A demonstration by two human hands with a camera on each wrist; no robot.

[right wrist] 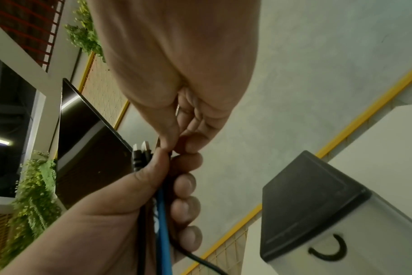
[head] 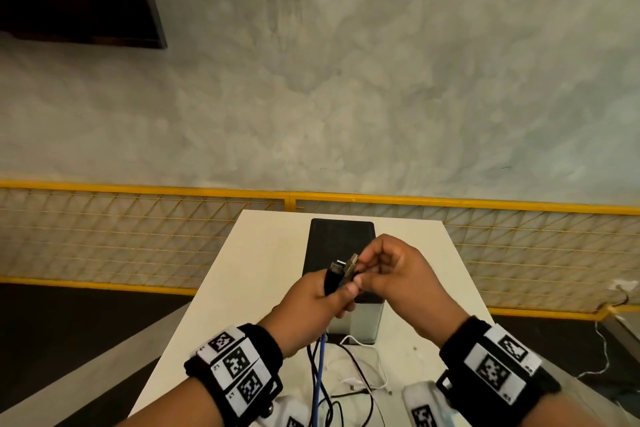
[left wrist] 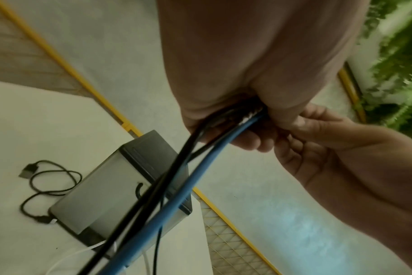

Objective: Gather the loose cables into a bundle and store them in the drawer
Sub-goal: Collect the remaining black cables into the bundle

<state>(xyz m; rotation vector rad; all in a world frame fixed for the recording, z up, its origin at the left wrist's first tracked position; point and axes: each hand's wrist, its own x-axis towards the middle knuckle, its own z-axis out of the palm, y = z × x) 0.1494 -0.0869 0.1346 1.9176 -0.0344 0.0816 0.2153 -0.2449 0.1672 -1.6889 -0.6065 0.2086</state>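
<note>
- Both hands are raised together above the white table, meeting over the small drawer unit.
- Left hand: fingers and thumb curled tight round a bundle of cables — a blue cable and at least two black cables — with the plug ends sticking up out of the fist.
- Right hand: thumb and forefinger pinched on a metal-tipped connector right against the left hand's thumb; the remaining fingers are curled loosely into the palm.
- In the right wrist view the left hand's fingers wrap the blue cable, and the black plugs stand just above its thumb.
- Below the left fist the held cables hang down toward the table's near edge, where they trail among other loose leads (a thin white cable loops there too).
- Another black cable lies coiled on the table just beside the drawer unit, untouched, its flat plug pointing away from the unit.
- The drawer unit has a dark top and a pale front with a curved dark handle — its drawer looks closed.
- Beyond the table runs a yellow mesh fence along a grey floor.
</note>
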